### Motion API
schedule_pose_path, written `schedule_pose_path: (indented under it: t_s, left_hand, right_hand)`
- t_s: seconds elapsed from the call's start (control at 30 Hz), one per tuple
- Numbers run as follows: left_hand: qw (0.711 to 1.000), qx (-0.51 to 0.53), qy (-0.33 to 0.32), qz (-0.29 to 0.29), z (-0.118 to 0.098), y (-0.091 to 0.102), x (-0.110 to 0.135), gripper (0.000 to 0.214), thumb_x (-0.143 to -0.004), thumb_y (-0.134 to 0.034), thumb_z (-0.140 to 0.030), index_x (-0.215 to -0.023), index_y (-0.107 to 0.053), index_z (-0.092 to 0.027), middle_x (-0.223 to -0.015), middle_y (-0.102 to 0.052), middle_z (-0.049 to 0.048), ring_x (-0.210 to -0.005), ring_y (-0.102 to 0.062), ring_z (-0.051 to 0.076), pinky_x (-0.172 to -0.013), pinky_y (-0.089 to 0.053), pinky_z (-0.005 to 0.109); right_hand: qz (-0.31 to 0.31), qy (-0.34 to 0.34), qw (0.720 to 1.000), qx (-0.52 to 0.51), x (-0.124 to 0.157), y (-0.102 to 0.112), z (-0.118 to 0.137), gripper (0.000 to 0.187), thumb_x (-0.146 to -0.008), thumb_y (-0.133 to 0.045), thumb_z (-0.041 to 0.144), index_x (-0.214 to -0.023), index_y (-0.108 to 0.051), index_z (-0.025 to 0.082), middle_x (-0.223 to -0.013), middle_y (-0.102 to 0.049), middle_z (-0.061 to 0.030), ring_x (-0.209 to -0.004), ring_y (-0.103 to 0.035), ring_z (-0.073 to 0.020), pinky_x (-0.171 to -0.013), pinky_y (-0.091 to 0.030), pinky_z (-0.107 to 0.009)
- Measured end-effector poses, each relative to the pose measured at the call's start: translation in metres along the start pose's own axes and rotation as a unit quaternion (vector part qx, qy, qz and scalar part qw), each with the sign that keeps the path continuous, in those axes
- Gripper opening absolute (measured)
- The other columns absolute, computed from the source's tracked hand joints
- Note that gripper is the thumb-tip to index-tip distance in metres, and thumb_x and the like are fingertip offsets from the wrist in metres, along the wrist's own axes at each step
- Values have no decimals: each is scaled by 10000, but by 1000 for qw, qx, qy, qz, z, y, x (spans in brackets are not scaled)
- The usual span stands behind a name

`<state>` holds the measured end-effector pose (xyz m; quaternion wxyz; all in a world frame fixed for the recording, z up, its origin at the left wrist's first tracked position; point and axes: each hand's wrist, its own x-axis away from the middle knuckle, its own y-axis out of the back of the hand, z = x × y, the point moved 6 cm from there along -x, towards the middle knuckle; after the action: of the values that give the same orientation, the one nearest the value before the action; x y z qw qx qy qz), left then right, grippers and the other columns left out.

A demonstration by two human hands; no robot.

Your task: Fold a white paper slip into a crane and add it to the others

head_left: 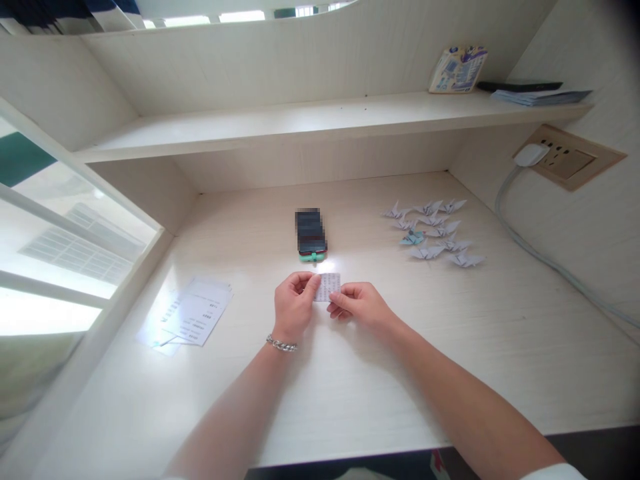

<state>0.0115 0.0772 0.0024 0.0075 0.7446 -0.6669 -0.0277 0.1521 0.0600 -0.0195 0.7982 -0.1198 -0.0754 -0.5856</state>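
Head view: left hand (294, 303) and right hand (363, 305), fingers curled, pinch a small paper (329, 285) just below centre, no bird yet. From there, paper cranes (443, 231) look done at two o'clock, printed sheets (203, 307) unfolded at nine.

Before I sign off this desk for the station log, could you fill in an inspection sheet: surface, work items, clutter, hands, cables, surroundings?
Surface: pale wood-grain desk, bright glare patches.
Work items: small printed paper piece between the hands; group of folded paper birds, mostly white, one bluish, at right.
Clutter: overlapping printed sheets at left; dark phone-like device beyond the hands, its screen pixelated.
Hands: left hand pinches the paper's left side; right hand holds its lower right corner.
Cables: pale cable runs from a white plug in the wall socket along the right.
Surroundings: shelf behind, bearing a packet and stacked papers.
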Motion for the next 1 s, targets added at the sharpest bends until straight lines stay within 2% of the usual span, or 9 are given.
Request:
schedule_pose_path:
  t_s: [0.13,0.23,0.33,0.47,0.63,0.8,0.9,1.0]
  left_hand:
    - [999,34,30,21,5,-2,0,289,-711,-650,-378,-861,-621,-132,-757,-655,52,-677,-601,142,-575,-482,235]
    - [992,56,61,94,6,-12,3,330,-694,-668,-360,-921,-619,-126,-786,-659,66,-666,-602,145,-566,-489,245]
    - [987,43,62,142,6,-17,5,288,-685,-680,-324,-867,-639,-105,-797,-663,85,-665,-598,142,-596,-489,250]
    - [989,32,60,133,8,-15,4,272,-692,-675,-298,-876,-633,-102,-801,-663,88,-667,-597,144,-620,-492,263]
    - [982,27,65,176,7,-18,6,220,-706,-655,-272,-852,-626,-111,-812,-667,83,-713,-612,161,-622,-484,256]
    - [978,-3,80,193,6,-17,6,167,-681,-657,-233,-798,-640,-115,-722,-654,52,-647,-592,142,-570,-458,231]
    - [975,-1,109,194,10,-11,2,175,-664,-672,-239,-778,-633,-112,-674,-636,45,-597,-578,129,-555,-456,235]
    - [979,5,122,163,12,2,-5,201,-646,-694,-248,-781,-623,-117,-680,-628,44,-583,-577,123,-553,-458,238]
  right_hand:
    - [-39,6,999,-4,-1,6,2,366,-690,-654,492,-647,-618,130,-621,-662,-62,-507,-601,-133,-522,-491,-265]
    - [-64,7,998,-11,-2,10,2,368,-691,-654,495,-647,-608,133,-608,-647,-58,-491,-587,-128,-509,-486,-264]
    - [-65,2,998,-13,-3,12,1,367,-696,-651,497,-662,-607,133,-630,-644,-61,-518,-597,-132,-529,-491,-267]
    - [-59,8,998,-2,-5,13,0,348,-695,-653,484,-701,-605,140,-675,-651,-65,-561,-609,-141,-549,-491,-271]
    - [-51,32,997,55,-3,12,2,303,-743,-600,446,-667,-577,154,-629,-635,-43,-530,-582,-131,-531,-471,-265]
    - [-52,41,992,104,-3,11,3,259,-762,-569,400,-651,-567,166,-610,-636,-33,-516,-573,-130,-511,-449,-252]
    - [-59,26,993,96,-3,17,4,272,-752,-581,405,-630,-556,164,-583,-624,-32,-490,-554,-123,-494,-441,-250]
    - [-83,16,994,67,-3,29,6,296,-736,-603,428,-620,-550,161,-572,-613,-33,-479,-547,-120,-486,-441,-251]
